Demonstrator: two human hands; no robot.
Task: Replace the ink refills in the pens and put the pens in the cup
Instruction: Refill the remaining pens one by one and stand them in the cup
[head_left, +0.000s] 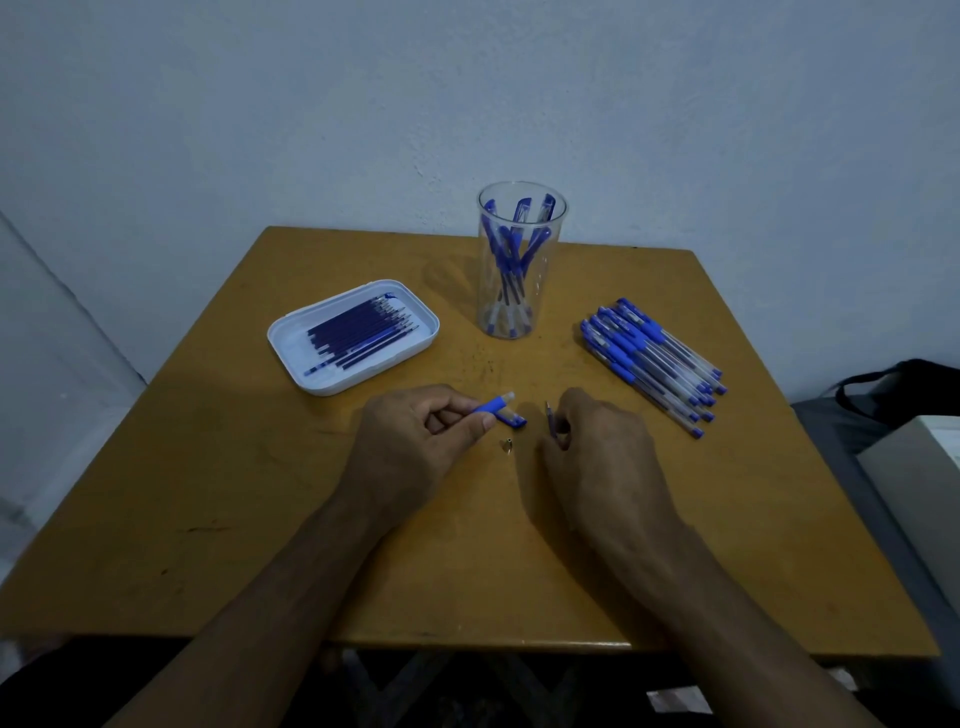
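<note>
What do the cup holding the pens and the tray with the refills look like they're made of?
Cup: clear glass or hard plastic, glossy; the pens show through its wall. Refill tray: white plastic by the look, smooth, with rounded moulded corners.

Wooden table (260, 519), tray (291, 338), cup (521, 322), pens (652, 358) (piled)

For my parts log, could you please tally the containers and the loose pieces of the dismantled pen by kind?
Clear cup: 1
White tray: 1
Pen barrel: 1
Refill: 1
Pen cap: 1
Metal tip: 1
Total: 6
</note>
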